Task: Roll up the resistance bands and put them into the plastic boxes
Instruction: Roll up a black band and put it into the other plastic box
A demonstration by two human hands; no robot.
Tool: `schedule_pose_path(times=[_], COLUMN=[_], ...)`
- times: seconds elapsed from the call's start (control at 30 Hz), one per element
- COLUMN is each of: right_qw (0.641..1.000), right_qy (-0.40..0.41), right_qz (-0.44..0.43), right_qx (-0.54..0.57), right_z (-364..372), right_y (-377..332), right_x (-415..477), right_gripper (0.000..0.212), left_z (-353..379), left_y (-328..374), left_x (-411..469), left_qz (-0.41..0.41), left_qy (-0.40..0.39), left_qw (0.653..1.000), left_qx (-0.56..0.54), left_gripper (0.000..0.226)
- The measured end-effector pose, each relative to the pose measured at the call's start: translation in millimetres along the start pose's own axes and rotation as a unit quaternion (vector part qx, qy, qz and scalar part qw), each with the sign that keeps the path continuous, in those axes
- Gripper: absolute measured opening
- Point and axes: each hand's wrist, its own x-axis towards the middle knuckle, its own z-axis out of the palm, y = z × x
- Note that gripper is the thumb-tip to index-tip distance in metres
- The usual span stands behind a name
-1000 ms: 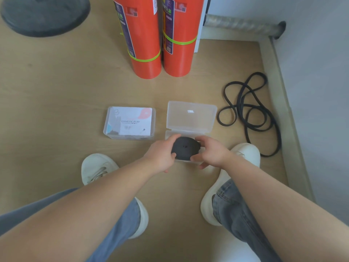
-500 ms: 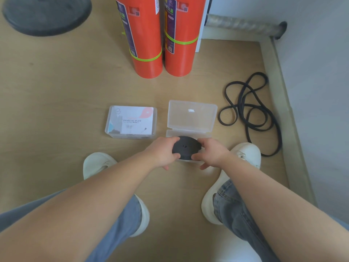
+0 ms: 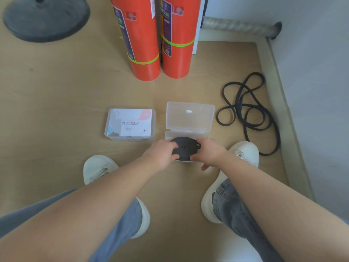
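Note:
A black resistance band rolled into a tight disc (image 3: 184,148) sits over the tray of an open clear plastic box (image 3: 189,118), whose lid lies flat behind it. My left hand (image 3: 161,155) grips the roll's left side and my right hand (image 3: 208,153) grips its right side, a short loose end sticking out by my right fingers. Most of the tray is hidden under the roll and my hands. A second clear box (image 3: 130,124), closed and labelled "cosmetic puff", lies to the left. A loose black band (image 3: 247,112) lies tangled on the floor to the right.
Two orange cylinders (image 3: 143,40) stand behind the boxes. A dark round base (image 3: 45,17) is at the far left. A skirting edge and wall (image 3: 283,114) run along the right. My white shoes (image 3: 98,167) flank the open box on the wooden floor.
The roll and both hands have shifted slightly forward over the open box's tray. A loose end of the band now shows at my right fingers.

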Motion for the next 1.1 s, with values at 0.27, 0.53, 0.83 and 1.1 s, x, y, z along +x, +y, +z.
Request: schedule_pose_path(times=[0.27, 0.53, 0.83, 1.1], right_qw=[0.992, 0.983, 0.976, 0.971], right_qy=[0.085, 0.172, 0.194, 0.187], right_qz=[-0.002, -0.059, 0.011, -0.002], right_qx=[-0.094, 0.025, 0.095, 0.147], right_z=[4, 6, 1, -5], right_y=[-7, -2, 9, 2], right_x=[0, -5, -3, -3], right_gripper=[0.039, 0.027, 0.041, 0.045], left_z=[-3, -5, 2, -1], left_y=[5, -12, -23, -27], left_x=[-2, 1, -1, 2], left_qz=[0.035, 0.023, 0.045, 0.047], left_qy=[0.108, 0.163, 0.151, 0.157], left_qw=[0.988, 0.985, 0.985, 0.978], left_qx=[0.101, -0.051, -0.074, -0.13], left_gripper=[0.025, 0.024, 0.022, 0.024])
